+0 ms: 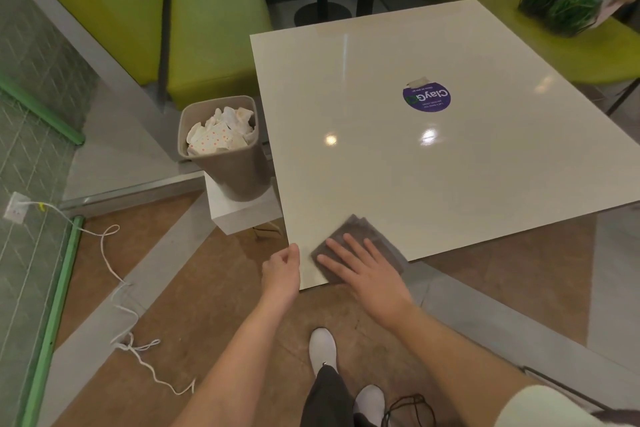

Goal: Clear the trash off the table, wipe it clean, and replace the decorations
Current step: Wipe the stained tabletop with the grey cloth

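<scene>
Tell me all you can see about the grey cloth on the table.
The grey cloth is a soft fabric piece, it seems, folded into layers whose edges show at its far corner. It lies flat on the near corner of the glossy white table, close to the table's edge. The right hand presses on it with straight, spread fingers and covers its near part. The left hand, at the table's edge beside it, does not touch the cloth.

A grey cloth point(360, 246) lay on the cream table point(415, 163); at twelve o'clock, a purple sticker point(426, 97); orange-dotted white trash point(218, 135).
</scene>
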